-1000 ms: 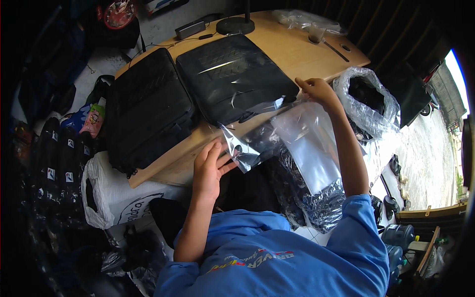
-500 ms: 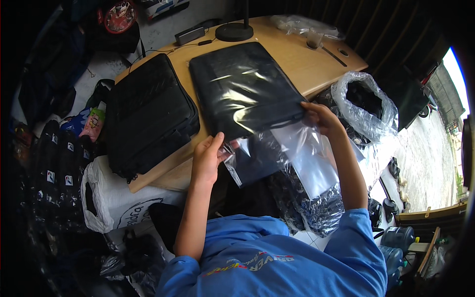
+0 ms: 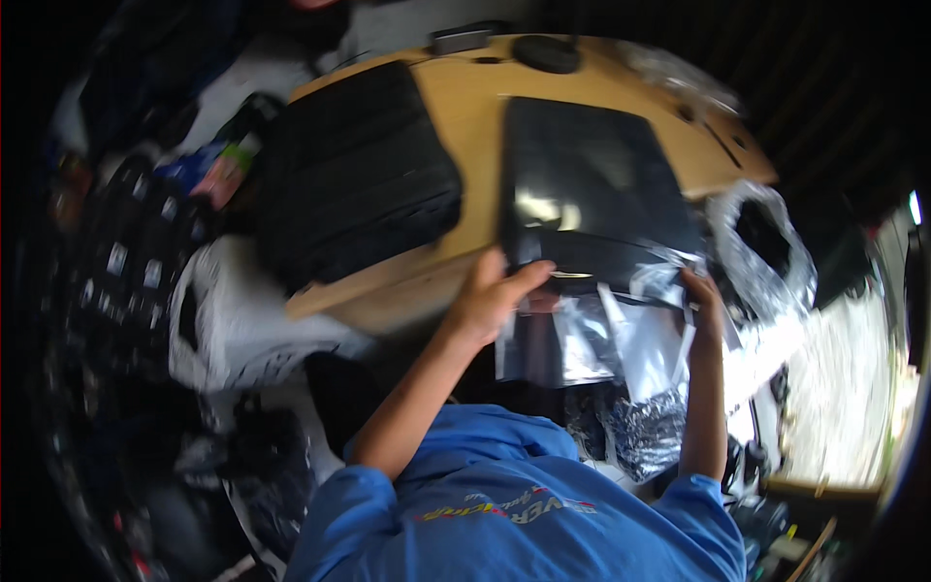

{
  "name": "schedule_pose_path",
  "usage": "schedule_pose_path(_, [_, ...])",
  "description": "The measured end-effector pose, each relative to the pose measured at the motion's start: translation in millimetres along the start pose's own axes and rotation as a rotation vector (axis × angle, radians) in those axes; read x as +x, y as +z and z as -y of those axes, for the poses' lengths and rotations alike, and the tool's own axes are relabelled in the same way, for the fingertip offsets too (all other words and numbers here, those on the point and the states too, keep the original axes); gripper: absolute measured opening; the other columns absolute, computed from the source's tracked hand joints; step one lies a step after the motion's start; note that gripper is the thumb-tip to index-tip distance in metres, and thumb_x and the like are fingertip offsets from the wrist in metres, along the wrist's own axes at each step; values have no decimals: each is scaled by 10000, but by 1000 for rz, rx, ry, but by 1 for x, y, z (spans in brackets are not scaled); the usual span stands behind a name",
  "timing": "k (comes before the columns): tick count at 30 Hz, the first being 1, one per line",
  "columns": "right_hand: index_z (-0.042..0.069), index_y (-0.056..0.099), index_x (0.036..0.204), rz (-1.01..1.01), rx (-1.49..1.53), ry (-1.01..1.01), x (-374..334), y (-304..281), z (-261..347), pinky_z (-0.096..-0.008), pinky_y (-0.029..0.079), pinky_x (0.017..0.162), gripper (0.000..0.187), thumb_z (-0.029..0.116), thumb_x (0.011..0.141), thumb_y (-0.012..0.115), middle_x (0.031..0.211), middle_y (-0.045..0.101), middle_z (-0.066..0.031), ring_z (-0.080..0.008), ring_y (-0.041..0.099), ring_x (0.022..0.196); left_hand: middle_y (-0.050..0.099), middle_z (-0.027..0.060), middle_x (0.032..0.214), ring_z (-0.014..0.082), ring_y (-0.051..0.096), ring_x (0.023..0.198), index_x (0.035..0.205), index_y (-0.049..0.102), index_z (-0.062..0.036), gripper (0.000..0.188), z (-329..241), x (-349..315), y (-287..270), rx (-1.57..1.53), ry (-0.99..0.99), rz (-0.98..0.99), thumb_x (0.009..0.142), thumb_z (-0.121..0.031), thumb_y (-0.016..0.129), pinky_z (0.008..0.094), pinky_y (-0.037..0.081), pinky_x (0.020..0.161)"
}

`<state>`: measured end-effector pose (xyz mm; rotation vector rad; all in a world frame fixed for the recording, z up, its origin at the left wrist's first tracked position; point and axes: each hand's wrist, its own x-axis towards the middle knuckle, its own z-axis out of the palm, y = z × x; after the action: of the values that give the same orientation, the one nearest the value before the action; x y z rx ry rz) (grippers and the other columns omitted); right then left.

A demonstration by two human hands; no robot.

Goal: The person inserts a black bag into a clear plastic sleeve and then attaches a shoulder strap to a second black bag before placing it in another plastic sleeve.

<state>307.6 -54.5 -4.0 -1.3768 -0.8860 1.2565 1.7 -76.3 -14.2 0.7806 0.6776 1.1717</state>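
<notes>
A flat black bag (image 3: pixel 601 160) lies at the table's front edge inside a clear plastic bag (image 3: pixel 567 344), whose loose mouth hangs down toward me. My left hand (image 3: pixel 490 301) is closed on the plastic at its near left corner, the thumb stretched along the top and the fingers partly hidden. At the near right corner my right hand (image 3: pixel 705 296) pinches the plastic, slightly blurred. Left of it on the table stands a thicker black bag (image 3: pixel 359 160) with no plastic visible around it.
On the wooden table (image 3: pixel 475 102) are a round black base (image 3: pixel 546 54), a small dark box (image 3: pixel 461 39) and crumpled clear plastic (image 3: pixel 679 73). An open plastic sack (image 3: pixel 800 257) stands at the right. A white plastic sack (image 3: pixel 228 320) and wrapped black goods (image 3: pixel 121 262) are at the left.
The view has shifted, so the table things appear farther left or right than before. The wrapped bag has turned straighter toward me, with both hands still at its near corners.
</notes>
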Motion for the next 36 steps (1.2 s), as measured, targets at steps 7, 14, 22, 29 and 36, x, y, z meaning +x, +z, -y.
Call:
schedule_pose_path(7, [-60, 521, 1228, -287, -452, -404, 128, -258, 10, -319, 355, 990, 506, 358, 950, 461, 1226, 539, -128, -206, 495, 1125, 603, 128, 1012, 171, 642, 797, 1136, 463, 49, 311, -62, -13, 66, 62, 385, 263, 867, -44, 588, 289, 580, 648])
schedule_pose_path(14, [-55, 479, 1260, -352, -303, -968, 73, -109, 133, -335, 389, 978, 531, 363, 933, 489, 1232, 536, -145, -219, 510, 1124, 633, 82, 833, 139, 641, 677, 1037, 515, 20, 239, -133, -80, 56, 286, 696, 178, 850, -74, 631, 269, 543, 609])
schedule_pose_path(22, [-50, 432, 1296, 558, -41, -1212, -27, 200, 181, -354, 428, 965, 574, 369, 914, 522, 1238, 533, -164, -234, 528, 1123, 642, 96, 802, 147, 648, 617, 1013, 528, 38, 182, -199, -196, -2, 166, 1244, -122, 853, -16, 597, 254, 549, 514])
schedule_pose_path(29, [-64, 348, 1337, 1484, -28, -232, -142, 446, 138, -357, 506, 902, 687, 458, 914, 491, 1236, 529, -186, -258, 557, 1111, 649, 145, 921, 278, 674, 742, 1011, 579, 35, 191, -175, -382, -66, 218, 1462, -828, 840, -38, 620, 429, 607, 623])
schedule_pose_path(36, [-58, 379, 1319, 1843, -412, 192, -223, 497, -56, -379, 528, 818, 612, 342, 895, 565, 1117, 604, -218, -288, 631, 986, 626, 133, 1031, 315, 636, 914, 1055, 571, -6, 199, -24, -549, -130, -138, 1337, -1795, 856, 3, 581, 461, 562, 777])
